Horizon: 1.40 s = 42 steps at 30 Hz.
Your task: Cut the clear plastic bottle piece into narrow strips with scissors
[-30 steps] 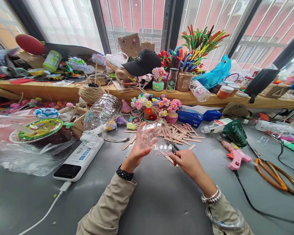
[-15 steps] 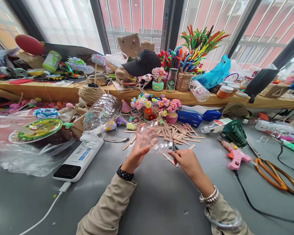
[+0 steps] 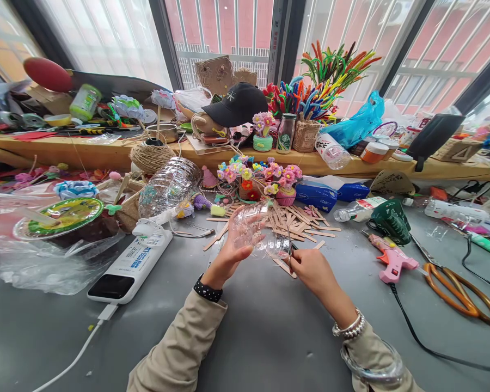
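Observation:
A clear plastic bottle piece is held up over the table, its wall see-through and shiny. My left hand wraps round its left side, some fingers showing through the plastic. At the piece's right edge, my right hand is closed on small scissors; their thin dark blades point up against the rim, and the handles are mostly hidden in my fingers. Wooden craft sticks lie scattered just behind the bottle piece.
To the right lie a pink glue gun with a black cord and large orange-handled scissors. A white power bank with a cable lies left. Behind stand a cut bottle, flower crafts and a crowded wooden ledge.
The bottle piece has turned and shifted slightly right in my left hand. The scissors' blades stay at its right edge, and both arms are nearly still.

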Available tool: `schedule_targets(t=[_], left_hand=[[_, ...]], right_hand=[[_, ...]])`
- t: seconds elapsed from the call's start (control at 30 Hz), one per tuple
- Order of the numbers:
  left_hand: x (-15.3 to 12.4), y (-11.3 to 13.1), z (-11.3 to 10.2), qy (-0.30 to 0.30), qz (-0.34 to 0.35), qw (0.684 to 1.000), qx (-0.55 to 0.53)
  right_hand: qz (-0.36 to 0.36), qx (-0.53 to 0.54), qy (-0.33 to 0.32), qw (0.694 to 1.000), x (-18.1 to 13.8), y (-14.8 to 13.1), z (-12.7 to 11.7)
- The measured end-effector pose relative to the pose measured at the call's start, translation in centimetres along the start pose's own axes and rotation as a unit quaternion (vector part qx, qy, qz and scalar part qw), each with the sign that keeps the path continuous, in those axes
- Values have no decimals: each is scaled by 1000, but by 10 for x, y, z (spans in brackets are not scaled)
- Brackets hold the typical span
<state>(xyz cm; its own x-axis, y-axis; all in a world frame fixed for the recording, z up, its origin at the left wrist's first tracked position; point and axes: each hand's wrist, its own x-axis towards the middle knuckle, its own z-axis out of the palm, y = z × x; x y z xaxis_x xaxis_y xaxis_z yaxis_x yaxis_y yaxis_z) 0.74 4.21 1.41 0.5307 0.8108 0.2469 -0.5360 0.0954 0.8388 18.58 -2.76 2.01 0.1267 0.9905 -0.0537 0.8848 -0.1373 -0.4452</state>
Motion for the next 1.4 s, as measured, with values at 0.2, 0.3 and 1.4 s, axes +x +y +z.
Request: schedule_targets(t=[0.2, 0.3, 1.4], left_hand=[[0, -2, -3, 7, 4, 1000, 2], [-1, -1, -2, 7, 4, 1000, -1], [2, -4, -3, 0, 4, 1000, 28]], right_hand=[[16, 16, -2, 1000, -1, -4, -4], [27, 24, -2, 999, -1, -6, -4], [26, -16, -14, 999, -1, -5, -6]])
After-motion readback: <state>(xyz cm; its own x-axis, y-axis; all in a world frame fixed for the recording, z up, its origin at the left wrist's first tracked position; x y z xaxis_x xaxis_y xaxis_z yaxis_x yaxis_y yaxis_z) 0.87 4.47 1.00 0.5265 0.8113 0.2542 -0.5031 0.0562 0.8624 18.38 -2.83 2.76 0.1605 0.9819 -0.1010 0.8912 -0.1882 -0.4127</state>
